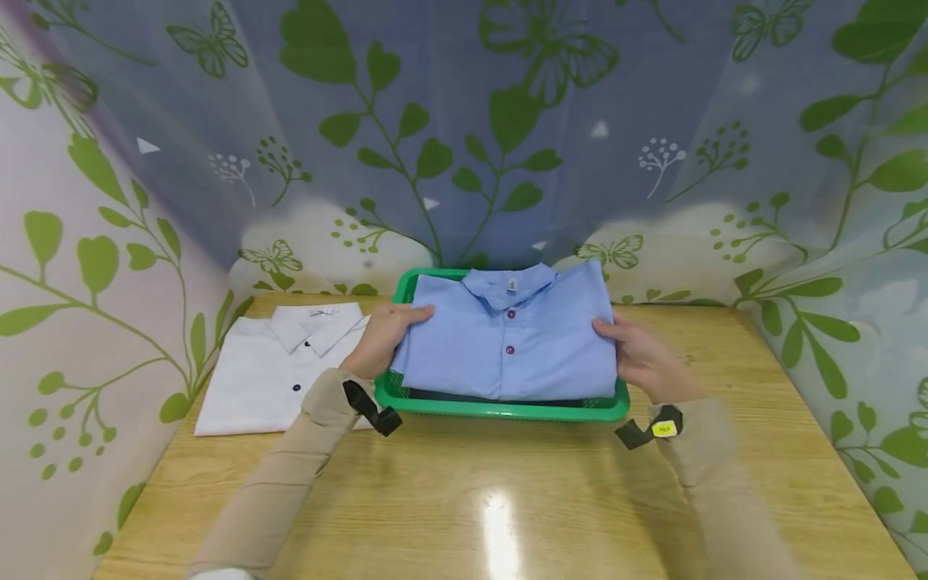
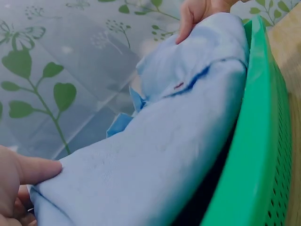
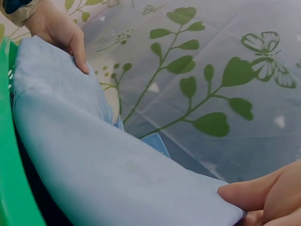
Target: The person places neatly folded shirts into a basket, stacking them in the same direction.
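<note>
A folded light-blue shirt (image 1: 453, 342) with a collar and dark red buttons lies across the top of a green plastic basket (image 1: 500, 411). At its left side the left hand (image 1: 383, 337) grips the fabric, thumb on top and fingers beneath. The right hand (image 1: 641, 354) pinches the opposite side the same way. In the left wrist view the shirt (image 2: 141, 155) bulges over the basket's rim (image 2: 256, 127), with a dark gap below it. The right wrist view shows the right thumb (image 3: 249, 190) pressed on the shirt's edge. Something dark inside the basket is mostly hidden under the shirt.
A folded white shirt (image 1: 250, 374) with dark buttons lies on the wooden table (image 1: 435, 499), left of the basket and partly behind the left forearm. A leaf-patterned curtain (image 1: 464, 137) hangs close behind the basket and along both sides.
</note>
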The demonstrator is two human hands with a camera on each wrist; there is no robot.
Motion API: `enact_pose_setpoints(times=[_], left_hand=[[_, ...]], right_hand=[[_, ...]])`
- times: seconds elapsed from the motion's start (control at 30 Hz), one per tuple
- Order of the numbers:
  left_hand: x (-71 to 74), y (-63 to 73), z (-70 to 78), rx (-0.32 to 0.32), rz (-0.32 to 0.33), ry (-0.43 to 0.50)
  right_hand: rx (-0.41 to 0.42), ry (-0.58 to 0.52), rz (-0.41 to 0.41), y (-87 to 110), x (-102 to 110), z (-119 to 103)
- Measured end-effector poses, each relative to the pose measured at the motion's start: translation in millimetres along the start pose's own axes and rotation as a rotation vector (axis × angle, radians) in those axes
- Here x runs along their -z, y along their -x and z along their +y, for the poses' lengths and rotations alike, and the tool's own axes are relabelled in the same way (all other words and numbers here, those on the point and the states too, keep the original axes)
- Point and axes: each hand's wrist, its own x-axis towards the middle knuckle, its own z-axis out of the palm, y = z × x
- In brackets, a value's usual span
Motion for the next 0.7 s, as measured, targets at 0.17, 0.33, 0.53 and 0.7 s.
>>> enact_pose_setpoints(times=[0.17,0.33,0.53,0.7], left_hand=[[3.4,-0.2,-9.4,0.0,0.025,-0.018],[1.3,4.0,-13.0,-0.088,0.019,-0.134],[-4.4,5.3,-13.3,-0.175,0.059,-0.342],[-8.7,1.8,-13.3,-0.131,0.128,-0.427]], right_hand=[[-0.028,0.014,0.005,-11.7,-6.1,7.4],[-0.048,0.024,0.047,-17.7,-6.3,12.0],[-0.02,0.093,0.022,-23.6,-7.3,16.3],[0.011,0.107,-0.029,-26.7,-10.7,20.6]])
